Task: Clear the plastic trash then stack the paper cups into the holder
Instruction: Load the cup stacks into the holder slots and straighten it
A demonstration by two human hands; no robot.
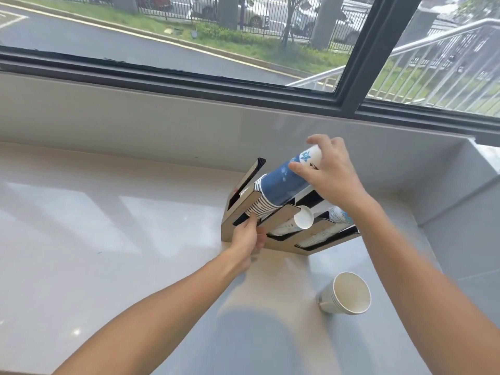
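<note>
**Blue cup stack going into the holder**

Nearest me, on the pale bench (108, 239), a short nest of white cups (345, 293) lies on its side, apart from the holder (281, 217) and on my side of it. That holder is tan with black slots; I count four. My right hand (334, 174) is closed around the narrow end of a blue-and-white cup stack (281, 185), tilted into the second slot. My left hand (247, 235) pinches the stack's ribbed rims at the holder's front. Two further slots hold white cups, partly hidden; I cannot count them.
</note>
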